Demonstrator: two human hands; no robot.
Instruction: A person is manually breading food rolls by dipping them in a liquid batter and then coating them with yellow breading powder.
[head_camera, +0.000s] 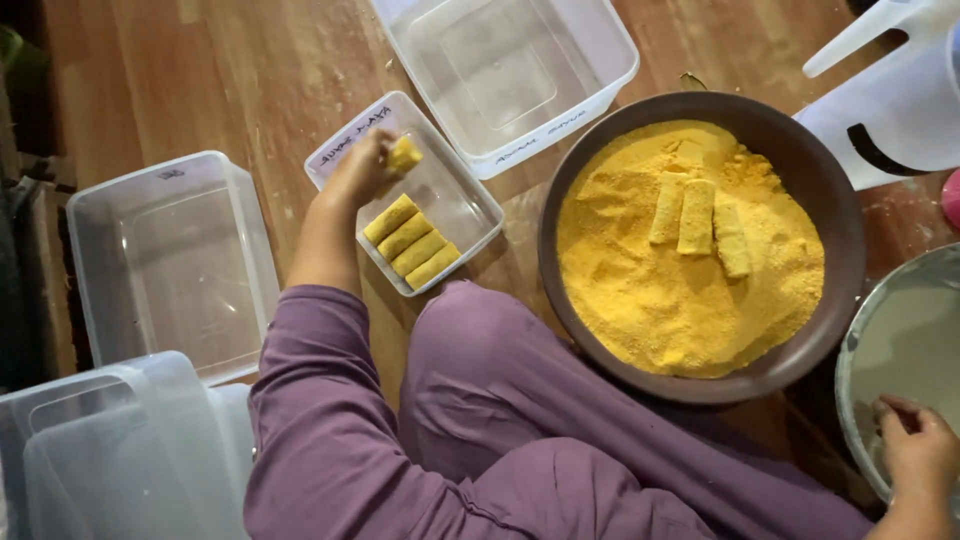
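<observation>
Purple sleeve (330, 430) — left hand (360, 170), crumbed roll (404, 153), clear tub (455, 215)

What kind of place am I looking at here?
Probably a home food-prep spot on a wooden floor. A round brown bowl of yellow crumbs holds coated rolls, the left hand holds a crumbed yellow roll over a small clear plastic container, and the right hand rests on a metal bowl.

Left hand (362, 168) extended forward, fingers pinched closed; right hand (918, 447) low at right, fingers curled.
</observation>
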